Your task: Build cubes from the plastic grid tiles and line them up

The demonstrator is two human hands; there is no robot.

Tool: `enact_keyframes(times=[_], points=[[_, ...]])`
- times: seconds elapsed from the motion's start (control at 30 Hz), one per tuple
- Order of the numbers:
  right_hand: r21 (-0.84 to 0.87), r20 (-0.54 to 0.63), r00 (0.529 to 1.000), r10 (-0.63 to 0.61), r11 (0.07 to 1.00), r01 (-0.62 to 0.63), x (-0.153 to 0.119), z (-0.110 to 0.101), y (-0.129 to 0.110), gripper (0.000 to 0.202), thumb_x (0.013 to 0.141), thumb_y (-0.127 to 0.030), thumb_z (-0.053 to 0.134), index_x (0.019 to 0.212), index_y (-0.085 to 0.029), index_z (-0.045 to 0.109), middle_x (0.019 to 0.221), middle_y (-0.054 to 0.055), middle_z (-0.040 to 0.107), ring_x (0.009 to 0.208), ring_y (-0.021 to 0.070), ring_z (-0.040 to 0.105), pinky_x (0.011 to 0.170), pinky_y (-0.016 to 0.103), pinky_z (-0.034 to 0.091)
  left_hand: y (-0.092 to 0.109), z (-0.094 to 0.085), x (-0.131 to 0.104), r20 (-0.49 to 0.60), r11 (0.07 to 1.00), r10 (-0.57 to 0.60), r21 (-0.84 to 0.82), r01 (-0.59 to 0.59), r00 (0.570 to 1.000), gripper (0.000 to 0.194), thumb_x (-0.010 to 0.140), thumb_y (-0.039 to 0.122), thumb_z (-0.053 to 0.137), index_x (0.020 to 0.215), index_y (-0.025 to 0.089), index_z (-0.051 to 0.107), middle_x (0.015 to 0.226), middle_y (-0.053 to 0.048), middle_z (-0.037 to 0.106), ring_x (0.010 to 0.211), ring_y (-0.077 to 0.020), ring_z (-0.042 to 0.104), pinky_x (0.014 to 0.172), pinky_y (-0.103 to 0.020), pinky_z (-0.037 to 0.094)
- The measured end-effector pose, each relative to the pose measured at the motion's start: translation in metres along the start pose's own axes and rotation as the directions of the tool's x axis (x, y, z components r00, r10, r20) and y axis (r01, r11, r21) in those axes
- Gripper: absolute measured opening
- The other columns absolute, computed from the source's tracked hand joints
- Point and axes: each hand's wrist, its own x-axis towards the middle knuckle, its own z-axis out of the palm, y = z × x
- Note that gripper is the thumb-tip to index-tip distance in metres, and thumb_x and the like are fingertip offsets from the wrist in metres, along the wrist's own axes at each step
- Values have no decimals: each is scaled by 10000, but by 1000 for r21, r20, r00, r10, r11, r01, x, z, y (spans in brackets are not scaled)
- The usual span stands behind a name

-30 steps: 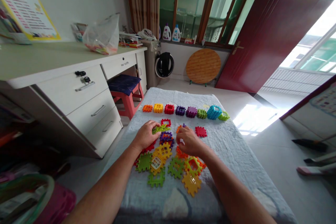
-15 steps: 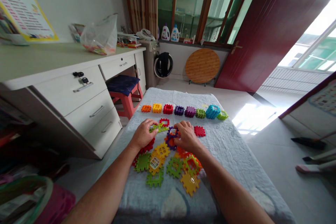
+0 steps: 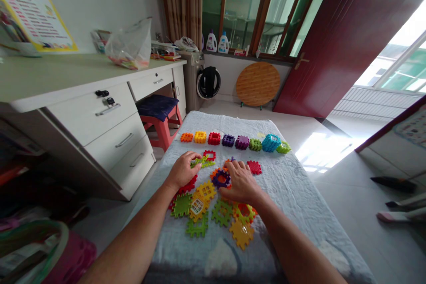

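My left hand [image 3: 184, 170] is closed at the left of the pile, thumb and fingers on a lime-green interlocking toy square [image 3: 205, 162] seen nearly edge-on. Over the pile's right side, my right hand [image 3: 240, 180] curls round a purple interlocking square [image 3: 232, 159]. Only a sliver of that square shows past the fingers. Beside the right thumb lies another purple piece [image 3: 221, 179] with a round hole, on an orange one. Toward me spread yellow squares [image 3: 206, 191], green squares [image 3: 182, 205] and a glossy yellow square [image 3: 242, 232]. A red frame [image 3: 209, 155] lies beyond the left fingertips.
A row of stacked pieces by colour runs along the far side, from orange [image 3: 187, 137] to blue [image 3: 271, 142]. A red square [image 3: 254, 167] lies right of my right hand. Everything rests on a cloth-covered table [image 3: 299, 213]. At left are a desk [image 3: 83, 69] and a stool [image 3: 159, 108].
My right hand has shifted slightly right and toward me, taking the purple square from the middle. The holed purple piece now shows more fully. My left hand has barely moved.
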Motion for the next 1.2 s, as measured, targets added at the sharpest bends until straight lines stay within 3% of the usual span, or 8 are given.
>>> enact_keyframes(times=[0.1, 0.6, 0.83, 1.2], points=[[-29, -7, 1000, 5, 1000, -6, 1, 2, -7, 466, 673, -515, 642, 995, -200, 520, 962, 77, 558, 910, 255, 454, 797, 369, 322, 1, 0, 0, 4, 1000, -14, -5, 14, 1000, 194, 726, 235, 549, 901, 205, 626, 957, -43, 631, 907, -198, 601, 873, -337, 475], [-94, 0, 1000, -17, 995, 17, 5, 7, -11, 367, 651, -426, 641, 916, -197, 531, 928, 84, 570, 897, 261, 441, 770, 368, 307, -1, 3, 1, 1, 1000, -8, 9, 8, 1000, 183, 724, 229, 557, 889, 203, 629, 946, -42, 632, 900, -198, 607, 856, -322, 479], [-59, 24, 993, -115, 991, 117, 11, 8, 3, 352, 648, -351, 617, 953, -191, 544, 947, 74, 546, 909, 244, 422, 790, 358, 319, -4, 7, 1, -23, 1000, -22, 16, 23, 999, 166, 721, 221, 561, 869, 201, 633, 918, -43, 635, 903, -205, 604, 862, -334, 474], [-50, 92, 977, -193, 979, 198, 17, 6, 17, 420, 634, -368, 618, 1004, -184, 541, 969, 80, 523, 929, 250, 390, 806, 365, 310, -2, 12, 3, -6, 997, -53, 53, 53, 999, 152, 738, 214, 550, 870, 191, 624, 920, -49, 622, 902, -200, 589, 875, -339, 459]])
